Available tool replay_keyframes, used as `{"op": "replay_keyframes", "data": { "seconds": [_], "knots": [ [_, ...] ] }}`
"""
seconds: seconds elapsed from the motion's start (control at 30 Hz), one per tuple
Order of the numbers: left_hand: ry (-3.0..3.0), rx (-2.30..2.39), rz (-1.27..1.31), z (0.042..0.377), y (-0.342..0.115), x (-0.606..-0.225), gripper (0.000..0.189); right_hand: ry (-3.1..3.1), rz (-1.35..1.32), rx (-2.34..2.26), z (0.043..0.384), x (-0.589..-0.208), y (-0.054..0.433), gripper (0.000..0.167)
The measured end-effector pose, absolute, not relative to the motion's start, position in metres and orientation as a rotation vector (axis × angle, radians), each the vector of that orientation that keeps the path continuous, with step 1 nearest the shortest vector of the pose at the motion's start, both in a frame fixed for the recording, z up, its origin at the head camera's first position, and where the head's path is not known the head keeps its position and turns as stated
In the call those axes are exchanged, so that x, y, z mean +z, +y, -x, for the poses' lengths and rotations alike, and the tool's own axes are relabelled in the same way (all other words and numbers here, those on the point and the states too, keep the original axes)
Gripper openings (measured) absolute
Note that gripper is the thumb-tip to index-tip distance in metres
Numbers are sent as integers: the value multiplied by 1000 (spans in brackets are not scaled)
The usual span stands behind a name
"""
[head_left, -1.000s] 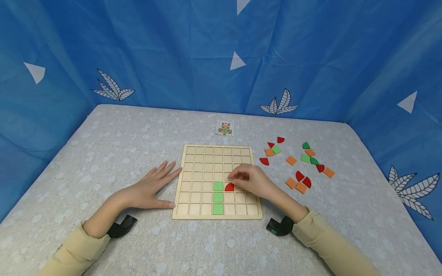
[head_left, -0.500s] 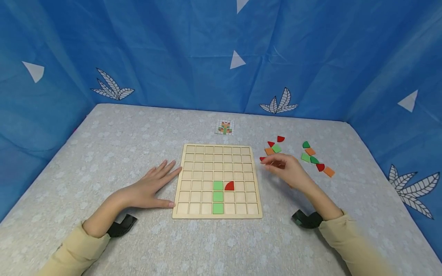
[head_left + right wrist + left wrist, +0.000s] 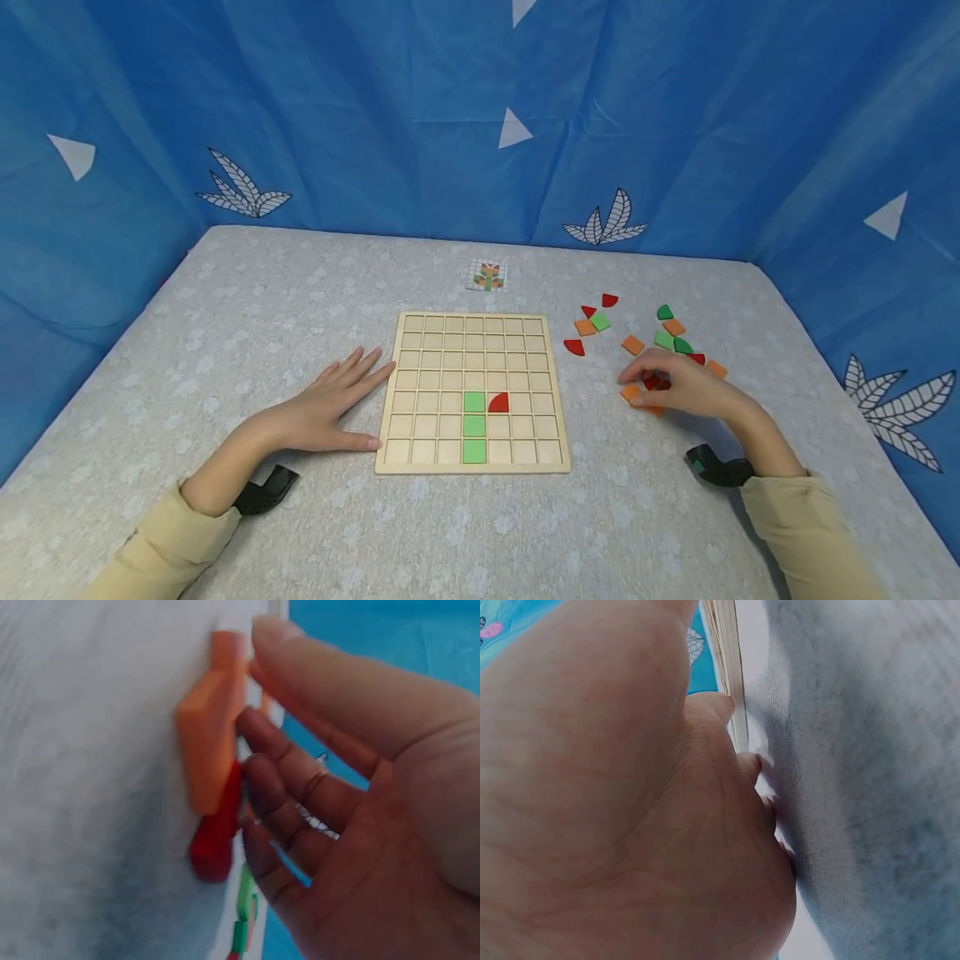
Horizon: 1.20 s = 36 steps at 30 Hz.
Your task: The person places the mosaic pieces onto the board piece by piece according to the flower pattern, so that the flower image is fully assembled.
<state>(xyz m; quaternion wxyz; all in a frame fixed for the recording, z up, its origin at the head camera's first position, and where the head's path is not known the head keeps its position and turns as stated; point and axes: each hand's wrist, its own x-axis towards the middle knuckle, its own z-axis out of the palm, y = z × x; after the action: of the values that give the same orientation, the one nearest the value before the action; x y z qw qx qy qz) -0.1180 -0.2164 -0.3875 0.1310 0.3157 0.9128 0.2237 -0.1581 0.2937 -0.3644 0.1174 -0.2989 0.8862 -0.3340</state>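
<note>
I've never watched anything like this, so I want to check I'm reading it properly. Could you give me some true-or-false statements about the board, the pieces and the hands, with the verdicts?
1. Three green squares sit in one column of the wooden board. True.
2. The red piece on the board lies left of the top green square. False: it lies to the right.
3. The left hand has its fingers spread at the board's left edge. True.
4. The right hand is over the board. False: it is off to the right, at a loose orange square.
5. The small picture card lies beyond the board's far edge. True.
</note>
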Motion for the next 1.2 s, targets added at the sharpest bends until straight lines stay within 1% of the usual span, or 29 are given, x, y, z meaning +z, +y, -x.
{"op": "replay_keyframes", "data": {
  "seconds": [0.27, 0.57, 0.77, 1.0, 1.2],
  "knots": [
    [2651, 645, -914, 119, -217, -386, 101, 2594, 907, -976, 162, -374, 296, 22],
    [2652, 659, -932, 118, -216, -385, 100, 2618, 884, -961, 161, -374, 294, 25],
    [2641, 664, -913, 117, -216, -384, 100, 2608, 785, -1000, 160, -374, 294, 19],
    [2645, 647, -898, 117, -216, -385, 101, 2626, 732, -1071, 164, -374, 296, 11],
    [2644, 640, -901, 117, -215, -384, 101, 2649, 589, -1119, 164, -370, 292, 7]
  ]
}}
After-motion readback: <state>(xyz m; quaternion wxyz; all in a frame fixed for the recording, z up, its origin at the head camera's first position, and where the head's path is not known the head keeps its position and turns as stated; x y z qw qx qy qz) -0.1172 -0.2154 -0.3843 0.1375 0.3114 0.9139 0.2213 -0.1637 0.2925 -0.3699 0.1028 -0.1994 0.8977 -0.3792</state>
